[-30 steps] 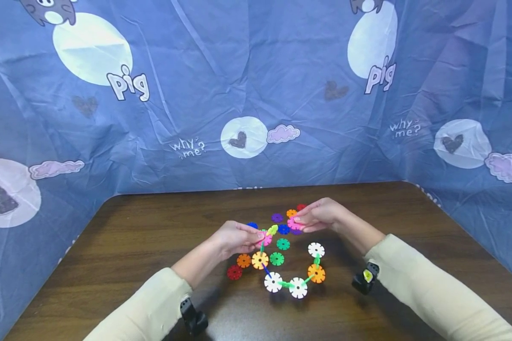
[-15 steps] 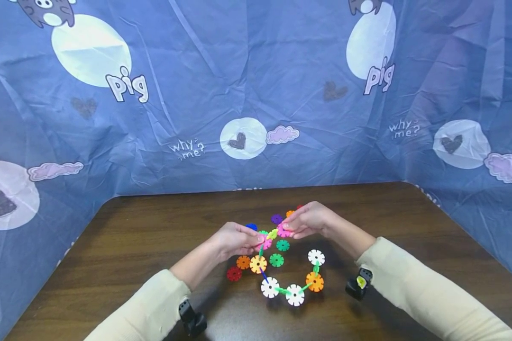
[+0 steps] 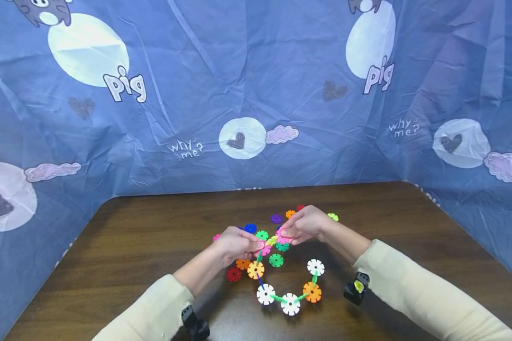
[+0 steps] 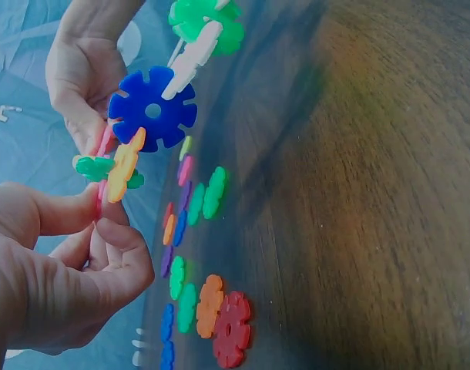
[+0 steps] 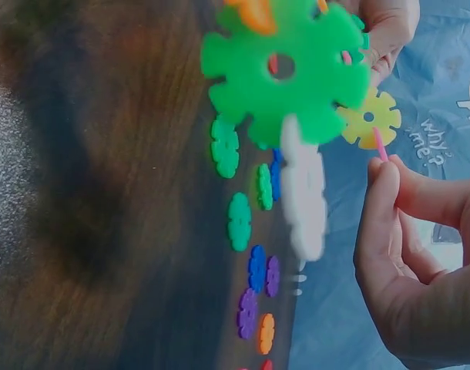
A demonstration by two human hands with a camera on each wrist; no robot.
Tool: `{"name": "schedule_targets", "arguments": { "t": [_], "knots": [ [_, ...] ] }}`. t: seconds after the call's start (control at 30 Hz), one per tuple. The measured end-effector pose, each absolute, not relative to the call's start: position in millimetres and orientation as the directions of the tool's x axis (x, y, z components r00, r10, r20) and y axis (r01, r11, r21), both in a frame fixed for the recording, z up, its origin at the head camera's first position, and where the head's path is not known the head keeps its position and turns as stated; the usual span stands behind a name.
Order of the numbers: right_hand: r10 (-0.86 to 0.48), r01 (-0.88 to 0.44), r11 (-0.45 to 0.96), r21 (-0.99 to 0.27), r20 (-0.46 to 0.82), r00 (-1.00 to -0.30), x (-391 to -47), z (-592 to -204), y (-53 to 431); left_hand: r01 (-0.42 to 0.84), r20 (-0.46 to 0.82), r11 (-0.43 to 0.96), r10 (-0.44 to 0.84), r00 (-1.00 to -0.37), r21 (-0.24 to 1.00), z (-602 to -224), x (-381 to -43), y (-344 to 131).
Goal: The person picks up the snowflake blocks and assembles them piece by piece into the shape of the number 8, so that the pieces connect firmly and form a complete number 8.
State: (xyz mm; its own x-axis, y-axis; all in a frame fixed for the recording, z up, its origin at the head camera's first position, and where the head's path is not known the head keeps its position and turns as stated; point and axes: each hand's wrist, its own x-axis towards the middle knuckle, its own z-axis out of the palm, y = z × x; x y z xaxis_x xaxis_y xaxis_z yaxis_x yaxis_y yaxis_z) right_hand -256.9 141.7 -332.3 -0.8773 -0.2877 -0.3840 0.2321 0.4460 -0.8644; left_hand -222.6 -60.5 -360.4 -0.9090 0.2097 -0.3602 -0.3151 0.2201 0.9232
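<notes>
Slotted plastic snowflake discs are joined edge to edge in a curved chain. My left hand (image 3: pixel 239 245) pinches a pink disc (image 4: pixel 101 196) at the chain's upper left end. From it the chain runs through a light orange disc (image 3: pixel 256 270), a blue disc (image 4: pixel 152 110), white discs (image 3: pixel 290 304) and green links to an orange disc (image 3: pixel 312 292) and a white end disc (image 3: pixel 315 267). A yellow disc (image 5: pixel 371 119) sits between both hands. My right hand (image 3: pixel 305 224) pinches another pink disc (image 3: pixel 283 236), whose edge overlaps the yellow disc's rim in the right wrist view.
Loose discs lie flat on the brown wooden table (image 3: pixel 153 227): red (image 3: pixel 233 274), green (image 3: pixel 276 260), blue (image 3: pixel 250 228), purple (image 3: pixel 276 219) and yellow-green (image 3: pixel 333 217), among others. A blue printed cloth (image 3: pixel 196 94) hangs behind the table.
My right hand has moved left and nearer with its pink disc, up to the yellow disc. My left hand and the chain have come slightly lower in the head view.
</notes>
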Motion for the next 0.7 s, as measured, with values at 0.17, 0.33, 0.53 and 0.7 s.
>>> {"name": "schedule_targets", "arguments": {
  "t": [0.17,0.33,0.53,0.7],
  "knots": [
    [-0.293,0.239,0.468,-0.851,-0.404,-0.866,-256,-335,144,-0.303,-0.353,0.241,0.200,-0.914,0.922,-361,-221,-57],
    [-0.304,0.229,0.472,-0.851,-0.401,-0.864,-255,-336,146,-0.315,-0.366,0.266,0.166,-0.916,0.911,-359,-220,-52],
    [-0.333,0.200,0.512,-0.835,-0.408,-0.850,-254,-336,147,-0.322,-0.372,0.287,0.141,-0.917,0.902,-356,-218,-49],
    [-0.321,0.166,0.515,-0.841,-0.369,-0.872,-250,-337,144,-0.320,-0.367,0.305,0.112,-0.923,0.897,-355,-217,-49]
  ]
}}
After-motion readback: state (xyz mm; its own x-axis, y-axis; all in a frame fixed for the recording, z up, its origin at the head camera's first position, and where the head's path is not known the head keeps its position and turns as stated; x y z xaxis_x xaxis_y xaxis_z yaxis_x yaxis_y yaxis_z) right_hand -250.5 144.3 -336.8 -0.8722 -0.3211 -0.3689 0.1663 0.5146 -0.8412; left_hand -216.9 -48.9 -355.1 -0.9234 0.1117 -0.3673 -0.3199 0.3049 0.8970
